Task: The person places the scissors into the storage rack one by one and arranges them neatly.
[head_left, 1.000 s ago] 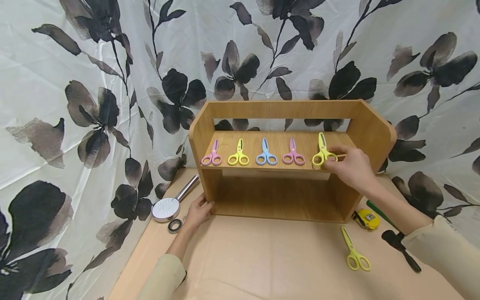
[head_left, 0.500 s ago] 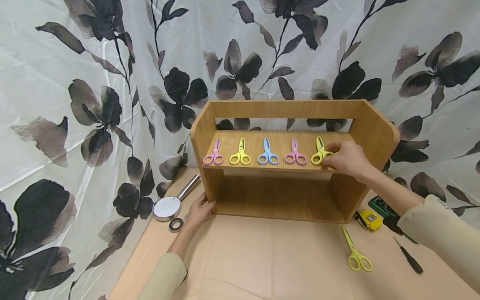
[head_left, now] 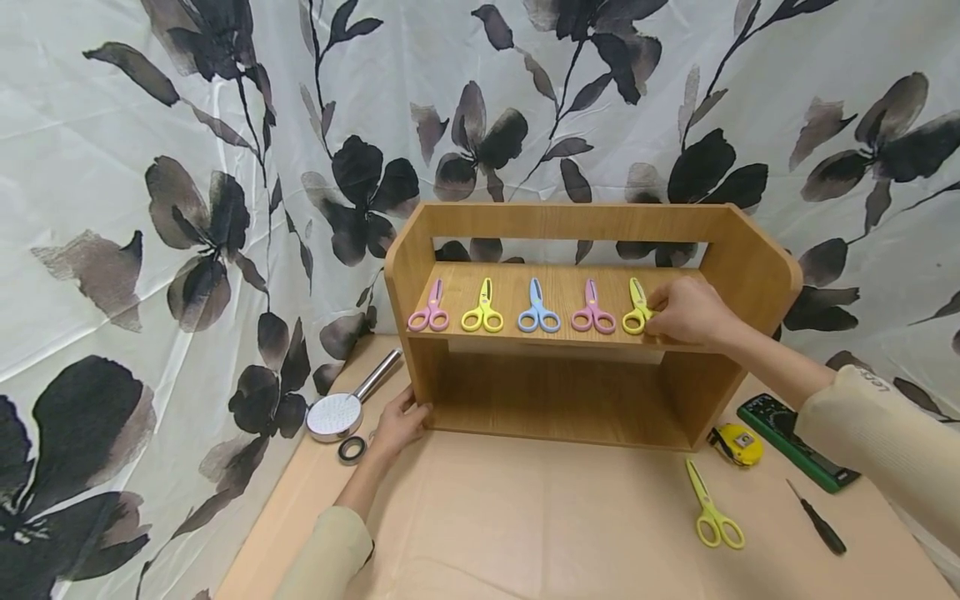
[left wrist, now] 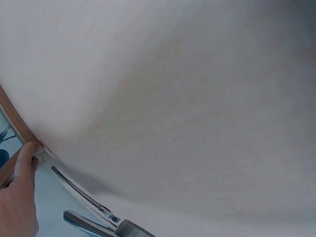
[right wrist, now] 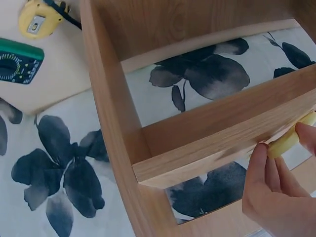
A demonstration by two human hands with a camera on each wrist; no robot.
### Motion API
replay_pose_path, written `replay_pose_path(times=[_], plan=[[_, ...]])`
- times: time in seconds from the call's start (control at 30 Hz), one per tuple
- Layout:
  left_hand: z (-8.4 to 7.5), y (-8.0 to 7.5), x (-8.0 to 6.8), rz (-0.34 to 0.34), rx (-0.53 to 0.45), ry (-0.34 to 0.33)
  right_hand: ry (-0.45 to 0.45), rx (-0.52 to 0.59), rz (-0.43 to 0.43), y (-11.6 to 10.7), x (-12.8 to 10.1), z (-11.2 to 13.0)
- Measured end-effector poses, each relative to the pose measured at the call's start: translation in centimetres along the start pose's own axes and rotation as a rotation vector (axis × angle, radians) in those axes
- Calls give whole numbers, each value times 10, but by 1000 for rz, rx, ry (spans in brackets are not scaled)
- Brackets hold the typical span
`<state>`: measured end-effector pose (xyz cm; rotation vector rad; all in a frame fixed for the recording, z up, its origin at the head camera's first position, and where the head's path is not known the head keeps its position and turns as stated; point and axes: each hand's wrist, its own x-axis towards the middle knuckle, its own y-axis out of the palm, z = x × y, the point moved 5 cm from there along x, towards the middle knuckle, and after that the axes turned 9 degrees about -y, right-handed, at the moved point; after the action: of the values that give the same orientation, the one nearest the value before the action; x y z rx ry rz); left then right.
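Observation:
My right hand [head_left: 690, 311] pinches one handle ring of the yellow scissors [head_left: 637, 307] at the right end of the upper board of a wooden shelf [head_left: 555, 392]. In the right wrist view, thumb and fingers meet on the yellow handle [right wrist: 284, 143] at the board's edge. To its left on that board stand pink scissors [head_left: 592, 308], blue scissors [head_left: 537, 308], other yellow scissors [head_left: 483, 308] and more pink scissors [head_left: 430, 308], blades upward. My left hand [head_left: 400, 423] holds the shelf's lower left corner, thumb and finger on the wood in the left wrist view.
Left of the shelf lie a shower head [head_left: 334, 417] and a black ring [head_left: 352, 450]. On the right are a yellow tape measure [head_left: 738, 445], a green multimeter [head_left: 795, 446], a screwdriver [head_left: 823, 527] and another pair of yellow scissors [head_left: 712, 512]. A floral curtain [head_left: 300, 108] hangs behind.
The right hand brought the yellow scissors down onto the upper board, slightly left, in line with the others. Its arm shifted, uncovering the multimeter and screwdriver. The left hand stayed at the corner.

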<state>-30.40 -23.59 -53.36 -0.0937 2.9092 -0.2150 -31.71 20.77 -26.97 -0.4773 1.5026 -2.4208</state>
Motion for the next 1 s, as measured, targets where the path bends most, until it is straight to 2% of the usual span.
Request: replay_pose_path(times=[0.23, 0.6, 1.0], plan=[[1, 0, 0, -5, 6, -3, -33, -30, 26, 0, 3, 6], [2, 0, 1, -8, 0, 2, -18, -80, 79, 0, 5, 11], [2, -1, -1, -6, 6, 3, -20, -70, 75, 1, 4, 9]])
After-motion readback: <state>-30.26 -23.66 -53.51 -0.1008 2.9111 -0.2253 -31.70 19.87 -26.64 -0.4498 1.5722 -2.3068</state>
